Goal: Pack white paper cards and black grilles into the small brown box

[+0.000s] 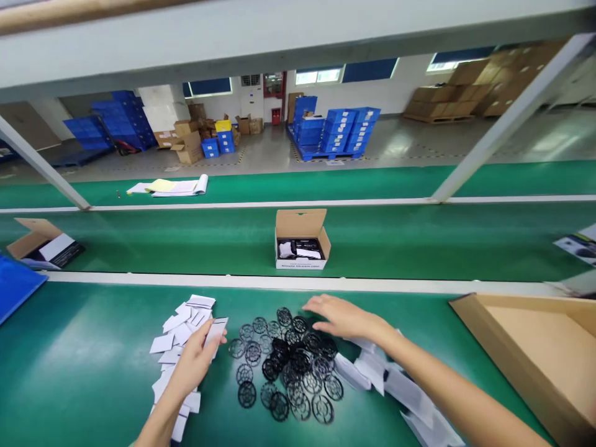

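Observation:
My left hand (pixel 198 354) is closed on a small white card (pixel 216 328), held above a loose pile of similar white cards (pixel 173 335). Right of that pile, many black spoked plastic rings (pixel 280 406) lie spread and overlapping on the green table. Over the far right edge of the rings hovers my right hand (pixel 342 315), its fingers stretched and apart, with nothing seen in it. Beneath my right forearm lie several translucent white plastic bags (pixel 410 391), partly hidden by the arm.
An open carton (pixel 302 263) with black and white items stands on the green conveyor belt (pixel 223 239). Another open box (pixel 44 245) sits farther left. A large cardboard tray (pixel 505 366) borders the right side, a blue bin (pixel 16 285) the left. A metal frame crosses overhead.

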`<state>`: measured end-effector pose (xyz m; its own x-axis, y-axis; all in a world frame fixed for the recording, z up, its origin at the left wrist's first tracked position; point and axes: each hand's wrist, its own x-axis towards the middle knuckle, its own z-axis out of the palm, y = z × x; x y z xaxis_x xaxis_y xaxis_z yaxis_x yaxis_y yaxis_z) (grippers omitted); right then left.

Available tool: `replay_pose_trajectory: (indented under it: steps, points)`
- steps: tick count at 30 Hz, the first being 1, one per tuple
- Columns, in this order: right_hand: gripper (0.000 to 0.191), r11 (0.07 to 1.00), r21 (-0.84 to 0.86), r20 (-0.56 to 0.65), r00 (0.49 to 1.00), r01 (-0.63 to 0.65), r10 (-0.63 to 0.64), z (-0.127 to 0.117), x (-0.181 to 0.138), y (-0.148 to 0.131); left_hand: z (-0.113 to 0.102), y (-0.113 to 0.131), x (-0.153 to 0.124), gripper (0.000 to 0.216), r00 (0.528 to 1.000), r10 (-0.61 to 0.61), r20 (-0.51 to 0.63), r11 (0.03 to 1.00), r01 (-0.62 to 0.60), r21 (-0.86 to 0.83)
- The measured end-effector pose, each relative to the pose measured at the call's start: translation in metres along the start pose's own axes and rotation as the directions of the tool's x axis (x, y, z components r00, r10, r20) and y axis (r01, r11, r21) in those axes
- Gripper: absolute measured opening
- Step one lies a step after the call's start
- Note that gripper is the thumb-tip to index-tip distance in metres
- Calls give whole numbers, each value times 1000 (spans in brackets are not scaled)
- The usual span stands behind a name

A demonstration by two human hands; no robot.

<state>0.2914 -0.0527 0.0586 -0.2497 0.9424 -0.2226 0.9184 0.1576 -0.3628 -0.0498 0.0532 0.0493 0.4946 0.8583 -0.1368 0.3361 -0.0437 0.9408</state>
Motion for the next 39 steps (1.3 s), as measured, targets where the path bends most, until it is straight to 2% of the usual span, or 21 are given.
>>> replay_pose_trajectory:
  steps: [1,2,4,5,7,10,12,14,17,20,21,23,25,27,30,34,36,39]
  points:
    - [40,1000,11,-3,1000,-9,9,10,-6,-2,4,3,-8,29,998,-70,-5,978,67,-196]
    - [44,1000,15,-18,1000,-23,23,19,-10,-4,10,7,-16,31,992,-127,8,917,120,-380]
    - [50,998,22,-70,996,-60,61,33,-13,-6,25,14,-33,35,977,-202,66,728,195,-658]
    - [49,996,33,-96,992,-84,87,39,-13,-7,35,17,-40,35,968,-227,110,634,233,-737]
    - [40,987,72,-130,980,-146,154,46,-13,-6,53,20,-53,32,943,-257,211,489,316,-813]
    - [25,963,105,-151,953,-250,264,52,-16,-2,74,21,-64,29,892,-287,351,328,435,-839]
    - [23,948,99,-173,933,-302,315,52,-19,0,81,21,-66,33,872,-284,400,248,469,-847]
    - [22,942,95,-196,921,-322,335,52,-22,-1,79,22,-64,39,880,-278,386,217,449,-867]
    - [23,949,120,-234,921,-292,313,50,-29,-7,66,19,-54,36,926,-299,232,297,321,-899]
    - [26,960,174,-307,914,-219,264,49,-36,-15,44,10,-41,27,945,-326,-27,508,151,-848]
    - [27,964,189,-338,909,-190,245,48,-39,-18,36,6,-38,26,942,-307,-134,614,88,-784]
    - [31,969,208,-394,895,-136,210,46,-43,-24,19,-1,-34,30,920,-199,-337,836,-21,-549]
    - [32,970,226,-426,886,-91,183,43,-47,-33,7,-5,-36,37,886,-58,-459,966,-67,-251]
    - [31,967,249,-445,882,-49,159,38,-49,-44,-1,-6,-40,43,848,23,-529,998,-54,-44]
    - [29,961,276,-485,864,7,132,32,-50,-62,-4,-3,-48,45,789,70,-611,996,-26,80]
    - [27,955,290,-520,847,56,108,29,-48,-81,-8,-1,-49,47,731,228,-643,933,26,360]
    - [27,954,292,-519,849,69,97,30,-46,-86,-14,0,-46,50,752,250,-610,873,98,478]
    - [28,953,293,-505,858,73,90,33,-46,-90,-24,0,-39,50,825,179,-536,827,169,536]
